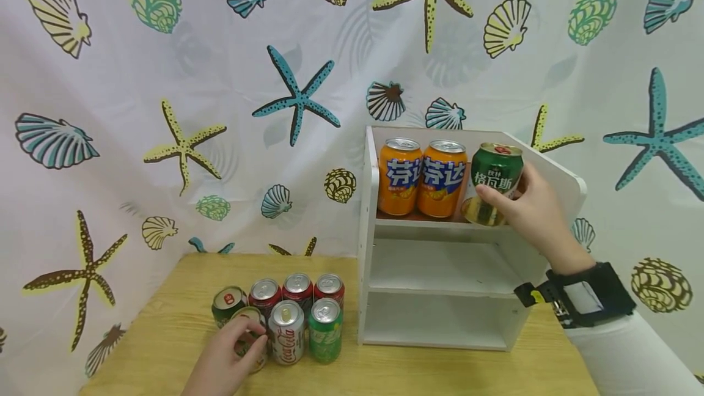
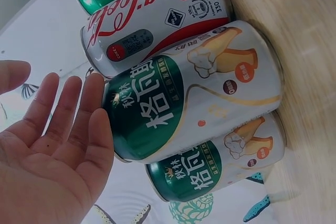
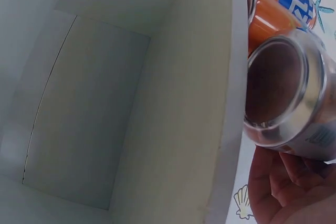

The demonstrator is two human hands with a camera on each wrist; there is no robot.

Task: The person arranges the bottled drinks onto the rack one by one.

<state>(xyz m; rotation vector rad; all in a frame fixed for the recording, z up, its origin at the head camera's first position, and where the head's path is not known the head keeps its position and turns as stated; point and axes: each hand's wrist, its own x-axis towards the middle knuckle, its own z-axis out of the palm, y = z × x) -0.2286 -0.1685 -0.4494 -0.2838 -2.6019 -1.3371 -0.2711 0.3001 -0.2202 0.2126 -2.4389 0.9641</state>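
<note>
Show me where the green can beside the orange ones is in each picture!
Head: the green can is right of centre, beside two orange cans, in the right grip.
Left wrist: not in it.
Right wrist: at the right edge, bottom facing the camera.
Shared landmark: the seashell curtain, in all three.

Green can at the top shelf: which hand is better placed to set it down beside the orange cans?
Probably the right hand: it holds the green can at the top shelf, next to the orange cans. The left hand is low at the table, by the other cans.
</note>
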